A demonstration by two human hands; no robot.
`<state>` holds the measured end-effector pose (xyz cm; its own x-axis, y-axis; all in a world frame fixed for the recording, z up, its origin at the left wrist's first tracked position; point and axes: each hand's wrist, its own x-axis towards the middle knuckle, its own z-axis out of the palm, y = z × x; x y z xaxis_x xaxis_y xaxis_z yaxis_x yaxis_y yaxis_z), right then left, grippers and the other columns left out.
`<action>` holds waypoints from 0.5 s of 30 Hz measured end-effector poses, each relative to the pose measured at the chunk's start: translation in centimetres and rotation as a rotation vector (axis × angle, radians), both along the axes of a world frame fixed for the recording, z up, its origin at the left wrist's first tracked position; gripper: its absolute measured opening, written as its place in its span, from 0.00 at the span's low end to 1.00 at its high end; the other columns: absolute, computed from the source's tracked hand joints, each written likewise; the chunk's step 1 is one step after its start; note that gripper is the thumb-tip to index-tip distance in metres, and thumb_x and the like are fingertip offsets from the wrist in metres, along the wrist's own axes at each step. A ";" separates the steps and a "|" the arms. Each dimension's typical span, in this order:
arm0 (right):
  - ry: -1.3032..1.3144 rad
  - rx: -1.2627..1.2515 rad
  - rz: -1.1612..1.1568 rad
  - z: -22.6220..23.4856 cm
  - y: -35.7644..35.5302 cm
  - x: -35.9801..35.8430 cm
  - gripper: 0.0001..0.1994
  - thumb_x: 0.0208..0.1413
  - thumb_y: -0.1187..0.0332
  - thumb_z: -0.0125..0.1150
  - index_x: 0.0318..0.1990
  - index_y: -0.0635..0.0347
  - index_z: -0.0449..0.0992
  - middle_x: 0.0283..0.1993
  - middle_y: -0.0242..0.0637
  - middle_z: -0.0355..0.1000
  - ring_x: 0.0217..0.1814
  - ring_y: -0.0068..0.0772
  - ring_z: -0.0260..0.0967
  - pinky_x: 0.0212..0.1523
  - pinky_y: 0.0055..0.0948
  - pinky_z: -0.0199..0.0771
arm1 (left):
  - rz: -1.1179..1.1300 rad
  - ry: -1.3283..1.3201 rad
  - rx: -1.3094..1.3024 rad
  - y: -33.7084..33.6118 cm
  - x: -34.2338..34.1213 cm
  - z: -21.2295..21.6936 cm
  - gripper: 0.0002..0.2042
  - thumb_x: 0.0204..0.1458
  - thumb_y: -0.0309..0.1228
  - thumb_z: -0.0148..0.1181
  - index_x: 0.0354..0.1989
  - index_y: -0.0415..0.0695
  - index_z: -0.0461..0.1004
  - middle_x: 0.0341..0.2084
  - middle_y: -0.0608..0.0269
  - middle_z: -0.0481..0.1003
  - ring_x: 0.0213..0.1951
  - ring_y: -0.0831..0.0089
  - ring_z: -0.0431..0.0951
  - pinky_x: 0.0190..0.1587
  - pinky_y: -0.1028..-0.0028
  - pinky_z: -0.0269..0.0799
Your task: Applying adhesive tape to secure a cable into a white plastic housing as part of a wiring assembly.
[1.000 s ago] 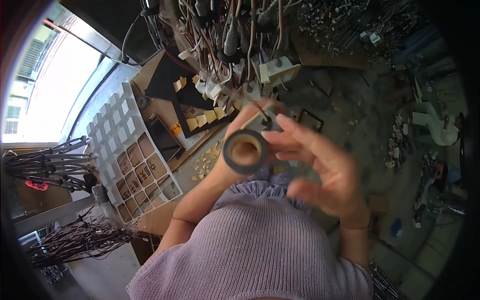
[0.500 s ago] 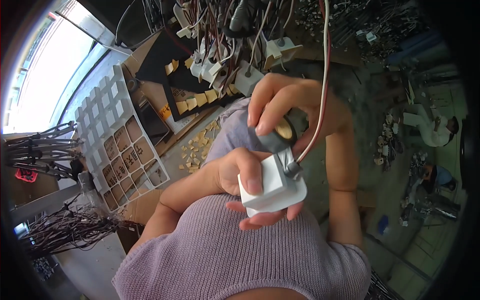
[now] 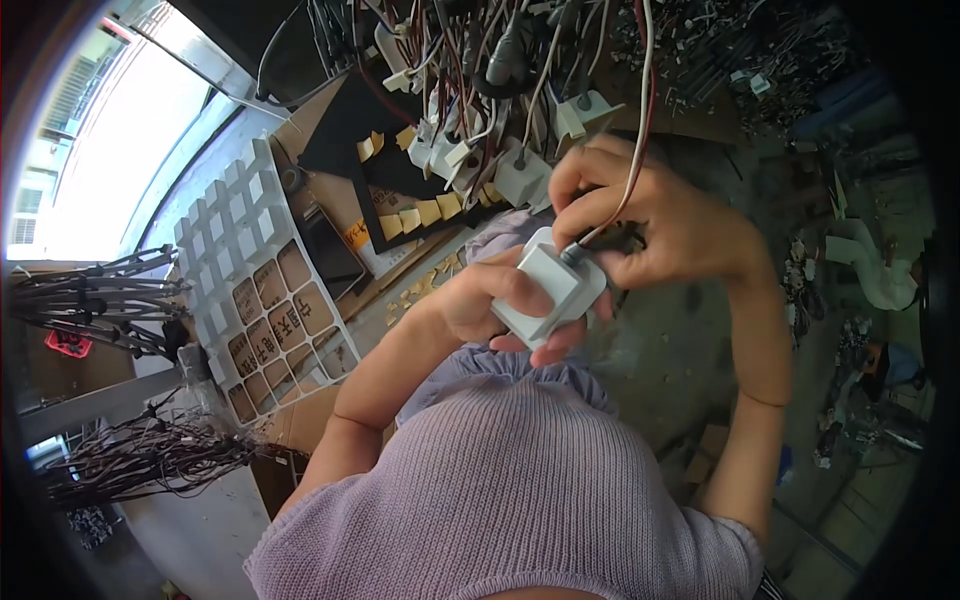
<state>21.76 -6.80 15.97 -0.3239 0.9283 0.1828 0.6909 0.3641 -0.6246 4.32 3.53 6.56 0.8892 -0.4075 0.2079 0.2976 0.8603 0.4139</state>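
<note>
Centre of the frame, held above the lap: a white, squarish plastic adapter block with rounded corners, lying tilted so that one corner points toward the lower centre of the frame. The left hand cradles it from the frame's left, thumb on the upper face and fingers curled beneath, clenched on the block. The right hand comes in from the upper right and pinches, between thumb and forefinger, the dark strain-relief collar of a thin pink-and-white cable where it enters the block's upper right edge; the cable runs upward from there toward the top of the frame. The block thus lies just below and left of the right hand's pinch, touching it, with the cable's long axis rising nearly vertical out of the block (both hands are on the piece, the left bearing its weight). Upper centre: a dense cluster of similar white plug blocks and mixed wires. Left of frame: a white gridded cardboard divider tray, several cells showing brown bottoms. Far left and lower left: bundles of dark wire harness. Foreground: a lilac knitted top worn by the person.
</note>
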 end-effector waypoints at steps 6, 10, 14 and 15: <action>0.288 -0.251 -0.409 -0.6 -2.5 -1.0 0.20 0.39 0.63 0.73 0.37 0.69 0.75 0.34 0.34 0.67 0.35 0.24 0.66 0.38 0.24 0.68 | 0.516 0.157 0.685 -0.3 -0.4 0.0 0.21 0.39 0.33 0.59 0.42 0.34 0.72 0.27 0.54 0.75 0.24 0.70 0.76 0.22 0.79 0.67; 0.821 -0.492 -0.591 0.9 -4.2 -4.6 0.32 0.44 0.52 0.73 0.49 0.70 0.71 0.36 0.35 0.69 0.34 0.23 0.68 0.39 0.23 0.70 | 1.187 0.075 1.389 -1.8 0.3 0.0 0.22 0.37 0.28 0.64 0.45 0.35 0.72 0.28 0.55 0.76 0.32 0.63 0.78 0.38 0.72 0.73; 0.967 -0.613 -0.544 2.5 -5.2 -4.5 0.46 0.43 0.42 0.69 0.62 0.68 0.60 0.43 0.35 0.70 0.35 0.19 0.68 0.36 0.15 0.66 | 0.522 0.264 0.769 -0.9 -1.2 0.5 0.22 0.42 0.31 0.59 0.47 0.36 0.70 0.25 0.55 0.77 0.24 0.68 0.79 0.20 0.79 0.69; 0.753 -0.512 -0.614 1.9 -5.5 -3.3 0.50 0.36 0.40 0.73 0.61 0.66 0.61 0.52 0.36 0.67 0.46 0.21 0.66 0.42 0.17 0.63 | 0.347 0.161 0.501 -0.9 -0.9 0.8 0.23 0.42 0.33 0.56 0.47 0.33 0.69 0.25 0.52 0.77 0.23 0.68 0.79 0.17 0.80 0.67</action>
